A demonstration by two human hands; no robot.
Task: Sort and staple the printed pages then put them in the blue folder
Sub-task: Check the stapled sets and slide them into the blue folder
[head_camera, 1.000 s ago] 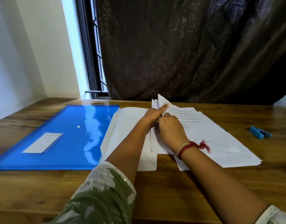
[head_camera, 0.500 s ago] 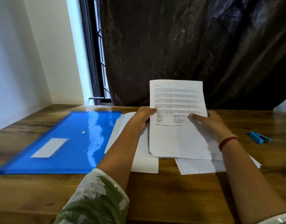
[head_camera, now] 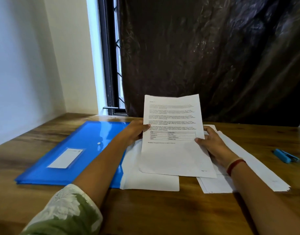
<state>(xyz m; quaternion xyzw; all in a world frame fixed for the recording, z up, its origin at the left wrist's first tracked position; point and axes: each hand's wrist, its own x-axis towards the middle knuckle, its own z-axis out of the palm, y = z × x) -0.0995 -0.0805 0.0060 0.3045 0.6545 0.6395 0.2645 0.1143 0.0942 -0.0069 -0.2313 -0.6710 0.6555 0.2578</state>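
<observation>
My left hand (head_camera: 135, 131) pinches the left edge of a printed page (head_camera: 174, 155), thumb on the front. My right hand (head_camera: 211, 145) grips the right edge the same way, so the sheet tilts up towards me. I judge this to be the sorting step: I am reading the page to place it. A mark at its lower right corner is too blurred to read. Under and to the right lies the loose pile (head_camera: 257, 168). To the left, blank-faced sheets (head_camera: 145, 180) overlap the edge of the blue folder (head_camera: 74, 153), which lies flat on the tabletop (head_camera: 162, 209). The stapler (head_camera: 286, 156) lies well apart on the right. Next, this page needs laying on its proper stack, edges squared.
</observation>
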